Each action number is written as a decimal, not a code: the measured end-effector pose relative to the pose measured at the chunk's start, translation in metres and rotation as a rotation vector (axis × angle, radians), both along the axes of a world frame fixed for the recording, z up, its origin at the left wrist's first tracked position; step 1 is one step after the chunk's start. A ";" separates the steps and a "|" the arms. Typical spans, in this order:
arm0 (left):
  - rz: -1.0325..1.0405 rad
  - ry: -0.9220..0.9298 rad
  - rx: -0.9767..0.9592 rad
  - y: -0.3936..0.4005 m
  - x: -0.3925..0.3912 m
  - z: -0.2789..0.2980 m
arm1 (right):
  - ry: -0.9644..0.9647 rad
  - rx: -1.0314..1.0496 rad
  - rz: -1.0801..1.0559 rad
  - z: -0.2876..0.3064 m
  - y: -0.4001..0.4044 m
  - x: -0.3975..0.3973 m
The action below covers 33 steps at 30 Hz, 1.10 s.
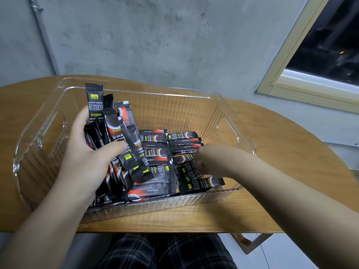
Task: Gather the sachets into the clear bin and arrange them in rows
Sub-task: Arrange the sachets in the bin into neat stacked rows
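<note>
Clear bin (236, 113): transparent ribbed plastic, cut-out handles at both short ends; standing on the desk, near the front edge.
Desk (272, 171): rounded wooden top, set against a grey concrete wall.
Bundle of sachets (116, 133): black stick packs with red swirl and white cup motif; held fanned and tilted over the left part of the bin, tops rising above the rim.
Legible print, tallest stick: "INSTANT COFFEE" in white, large white Chinese characters, yellow-green logo block at top, yellow-green line of Chinese text beneath.
Laid sachets (155, 150): same design, lying flat on the bin floor in stacked rows at centre and right; small yellow-green label patches showing; fine print too small to read.
Left hand (85, 150): clamped round the bundle, thumb pressed across the front of the sticks.
Right hand (202, 166): reaching down into the right side of the bin, touching the laid sachets; fingers mostly hidden behind the wrist, grasp not discernible.
Window (320, 61): pale frame, upper right, dark outside.
Plaid trousers (165, 251): dark check, below the desk edge.
</note>
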<state>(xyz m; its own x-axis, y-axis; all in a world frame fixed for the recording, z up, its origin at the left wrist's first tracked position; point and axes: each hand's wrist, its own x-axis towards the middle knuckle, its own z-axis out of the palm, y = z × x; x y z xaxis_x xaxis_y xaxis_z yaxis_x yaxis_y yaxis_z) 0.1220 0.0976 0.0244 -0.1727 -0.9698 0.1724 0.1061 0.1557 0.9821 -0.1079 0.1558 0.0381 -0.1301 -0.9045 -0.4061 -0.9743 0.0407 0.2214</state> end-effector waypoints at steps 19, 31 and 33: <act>0.015 -0.020 -0.054 0.000 -0.001 -0.006 | -0.126 -0.171 0.140 -0.024 0.020 -0.005; 0.035 -0.007 -0.042 -0.001 -0.002 -0.010 | -0.065 -0.253 0.114 -0.030 0.014 -0.003; 0.030 -0.006 -0.050 -0.001 -0.003 -0.010 | -0.106 -0.251 0.103 -0.023 0.016 -0.004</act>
<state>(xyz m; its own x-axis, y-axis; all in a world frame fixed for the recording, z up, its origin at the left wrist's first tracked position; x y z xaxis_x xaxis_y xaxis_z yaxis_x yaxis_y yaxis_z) 0.1194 0.0967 0.0142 -0.1452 -0.9647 0.2196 0.0952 0.2073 0.9736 -0.1121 0.1718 0.0156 -0.0012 -0.9847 -0.1745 -0.9933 -0.0189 0.1139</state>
